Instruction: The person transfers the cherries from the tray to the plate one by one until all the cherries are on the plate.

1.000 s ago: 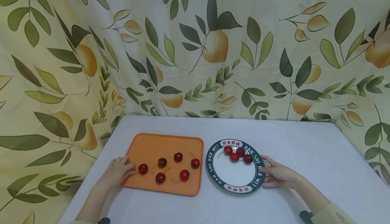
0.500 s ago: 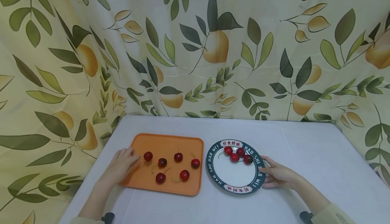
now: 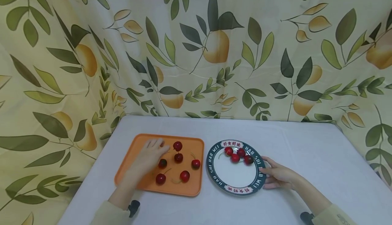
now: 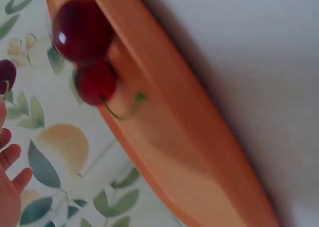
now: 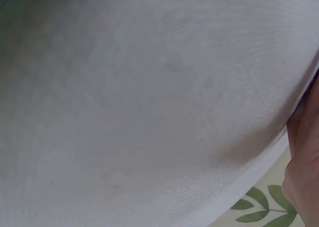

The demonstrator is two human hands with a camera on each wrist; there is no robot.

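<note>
Your left hand [image 3: 150, 157] hovers over the smooth orange tray [image 3: 134, 163], fingers bunched toward a glossy round cherry [image 3: 177, 146] at their tips; the stem seems pinched there, but the contact is too small to make out, so I cannot tell whether the fingers have closed on it. Just below that cherry sits a second one, and three more lie nearer you under and beside your palm, one partly covered by the hand. The tray is a shallow rounded rectangle with a raised lip; in the left wrist view that lip [image 4: 164, 87] fills the picture, blurred, with two dark red cherries against it and only your fingertips [image 4: 10, 157] showing at the edge. Off to the right of your left hand, just past the tray's edge, stands the round plate [image 3: 234, 177], white in the middle with a dark lettered rim, four cherries clustered at its far side. Your right hand [image 3: 280, 175] rests at the plate's right rim, fingers relaxed, thumb touching the rim. The right wrist view shows little but the soft white cloth [image 5: 149, 112]. The cloth-covered table [image 3: 321, 157] lies bare right of that hand.
</note>
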